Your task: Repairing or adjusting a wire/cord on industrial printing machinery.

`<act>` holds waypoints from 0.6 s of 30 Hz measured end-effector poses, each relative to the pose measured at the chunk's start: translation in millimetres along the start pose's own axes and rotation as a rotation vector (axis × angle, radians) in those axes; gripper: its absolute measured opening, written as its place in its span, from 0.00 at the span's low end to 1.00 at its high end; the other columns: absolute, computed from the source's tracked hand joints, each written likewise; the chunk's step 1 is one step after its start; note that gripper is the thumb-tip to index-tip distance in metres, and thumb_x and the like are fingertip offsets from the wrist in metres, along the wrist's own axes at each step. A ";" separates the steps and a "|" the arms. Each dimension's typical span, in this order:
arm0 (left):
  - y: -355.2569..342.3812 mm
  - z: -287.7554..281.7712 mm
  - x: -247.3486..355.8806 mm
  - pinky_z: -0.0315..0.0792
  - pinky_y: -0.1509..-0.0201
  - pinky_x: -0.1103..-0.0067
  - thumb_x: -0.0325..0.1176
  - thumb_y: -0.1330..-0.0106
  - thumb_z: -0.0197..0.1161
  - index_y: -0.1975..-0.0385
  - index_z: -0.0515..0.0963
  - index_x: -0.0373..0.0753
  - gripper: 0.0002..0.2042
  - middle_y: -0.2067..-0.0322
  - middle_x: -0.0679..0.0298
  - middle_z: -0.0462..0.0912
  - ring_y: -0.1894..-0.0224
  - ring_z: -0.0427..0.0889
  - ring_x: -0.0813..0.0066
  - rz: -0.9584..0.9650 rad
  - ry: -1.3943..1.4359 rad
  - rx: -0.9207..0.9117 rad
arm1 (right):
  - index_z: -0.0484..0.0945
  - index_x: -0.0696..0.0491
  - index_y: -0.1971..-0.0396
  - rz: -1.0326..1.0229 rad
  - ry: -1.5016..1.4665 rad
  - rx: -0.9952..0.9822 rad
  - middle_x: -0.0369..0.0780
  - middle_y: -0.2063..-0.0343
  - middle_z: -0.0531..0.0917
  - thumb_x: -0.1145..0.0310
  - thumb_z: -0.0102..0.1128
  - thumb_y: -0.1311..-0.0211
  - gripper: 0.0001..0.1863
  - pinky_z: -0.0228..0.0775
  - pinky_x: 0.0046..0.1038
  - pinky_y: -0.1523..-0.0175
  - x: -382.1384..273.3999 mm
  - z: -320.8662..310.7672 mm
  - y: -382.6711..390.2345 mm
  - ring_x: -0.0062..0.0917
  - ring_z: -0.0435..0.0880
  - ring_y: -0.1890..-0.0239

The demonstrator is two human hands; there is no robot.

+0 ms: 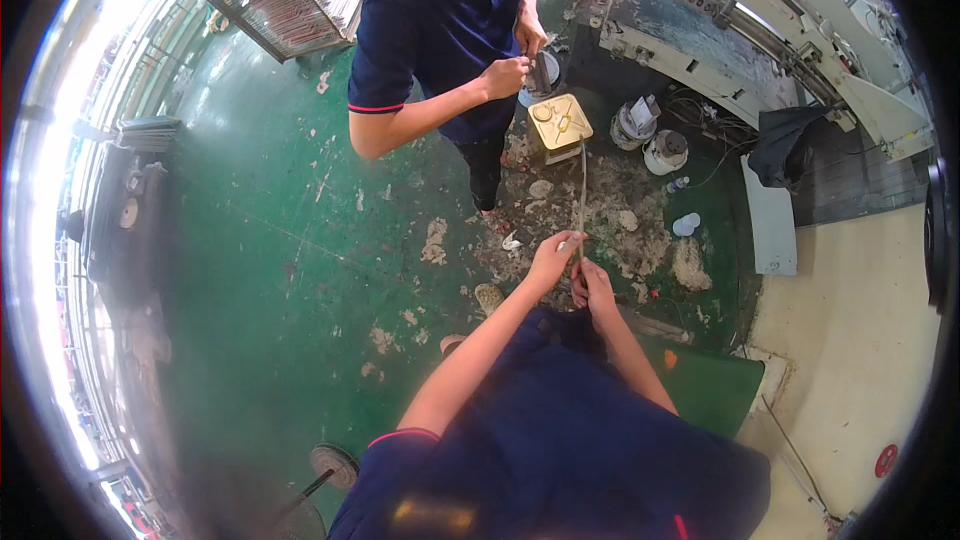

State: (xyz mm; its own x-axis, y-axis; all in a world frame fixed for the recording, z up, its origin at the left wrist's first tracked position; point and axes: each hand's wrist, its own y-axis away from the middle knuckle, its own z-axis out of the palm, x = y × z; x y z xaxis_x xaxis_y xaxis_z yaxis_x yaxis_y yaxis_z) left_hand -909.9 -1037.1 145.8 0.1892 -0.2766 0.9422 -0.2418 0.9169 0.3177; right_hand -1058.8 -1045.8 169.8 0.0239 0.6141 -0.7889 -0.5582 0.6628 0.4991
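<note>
Both hands (552,258) (596,285) pinching a thin stick (582,202) upright, grips narrow, steadying it near a co-worker's yellow can (560,121).

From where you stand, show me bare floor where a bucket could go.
The green floor left of your left hand, between the dark machine and the co-worker, is bare apart from chipped paint. The pale floor at far right is free too. Beyond your right hand, cans, a yellow tin and debris crowd it.
</note>
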 end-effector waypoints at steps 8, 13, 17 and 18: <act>76.0 -117.1 -111.3 0.67 0.73 0.81 0.42 0.25 0.59 0.54 0.86 0.39 0.15 0.76 0.71 0.77 0.77 0.72 0.83 -0.285 0.045 0.260 | 0.70 0.49 0.70 -0.087 0.022 0.082 0.26 0.87 0.60 0.51 0.46 0.18 0.20 0.50 0.22 0.81 -33.0 5.6 -67.4 0.13 0.58 0.87; 194.6 -194.2 -211.5 0.77 0.44 0.67 0.43 0.32 0.61 0.55 0.87 0.38 0.17 0.58 0.51 0.89 0.50 0.87 0.54 -0.361 -0.524 0.562 | 0.71 0.49 0.70 -0.080 -0.040 0.115 0.26 0.86 0.60 0.51 0.47 0.18 0.20 0.48 0.22 0.82 -78.8 18.2 -113.2 0.13 0.57 0.88; 267.1 -198.2 -222.3 0.77 0.44 0.66 0.46 0.35 0.62 0.57 0.88 0.37 0.18 0.58 0.48 0.89 0.51 0.87 0.53 -0.645 -0.574 0.704 | 0.71 0.49 0.71 -0.082 -0.072 0.068 0.26 0.86 0.60 0.51 0.47 0.18 0.20 0.47 0.22 0.82 -77.7 13.9 -144.4 0.13 0.56 0.88; 283.8 -200.6 -230.9 0.76 0.44 0.65 0.46 0.34 0.61 0.57 0.87 0.36 0.19 0.57 0.47 0.88 0.51 0.87 0.51 -0.650 -0.526 0.711 | 0.71 0.49 0.70 -0.083 -0.084 0.056 0.26 0.86 0.60 0.52 0.47 0.18 0.20 0.47 0.22 0.82 -75.8 16.4 -150.5 0.12 0.56 0.88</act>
State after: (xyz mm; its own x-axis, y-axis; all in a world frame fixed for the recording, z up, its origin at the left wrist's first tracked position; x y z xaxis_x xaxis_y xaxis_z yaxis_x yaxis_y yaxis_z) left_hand -831.3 -655.3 -3.0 0.0903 -0.8900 0.4469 -0.7686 0.2231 0.5996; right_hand -963.0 -1185.1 160.3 0.1384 0.5884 -0.7966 -0.5043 0.7341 0.4546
